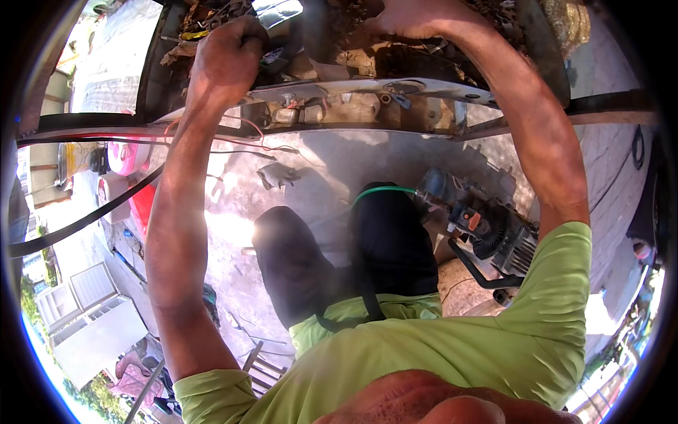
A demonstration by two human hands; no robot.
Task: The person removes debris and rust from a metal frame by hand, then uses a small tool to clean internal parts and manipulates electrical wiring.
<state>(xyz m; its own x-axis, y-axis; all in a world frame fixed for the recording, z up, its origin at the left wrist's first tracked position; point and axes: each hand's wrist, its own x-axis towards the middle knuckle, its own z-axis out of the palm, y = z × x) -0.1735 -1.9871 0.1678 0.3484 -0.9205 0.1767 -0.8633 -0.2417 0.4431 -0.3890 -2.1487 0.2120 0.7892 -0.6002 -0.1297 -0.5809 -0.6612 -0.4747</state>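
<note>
Both my arms reach forward into a dark, open metal trough (565,78) filled with dry leaves and debris (357,60). My left hand (229,60) is closed, fingers curled, at the trough's left part; whatever it may hold is hidden beneath it. A shiny silvery piece (279,12) lies just beyond that hand. At the top edge of the view my right hand (413,18) rests over the leaves, its fingers mostly cut off or lost in the debris. Along the trough's near side runs a pale metal panel (339,90) with holes and small fittings.
An air compressor (494,237) with a green hose (381,189) stands right of my knees. Left are a pink container (129,155), a black hose or cable (92,230) and a white cabinet (99,332). A grey rag-like piece (277,175) lies on the concrete floor (318,159).
</note>
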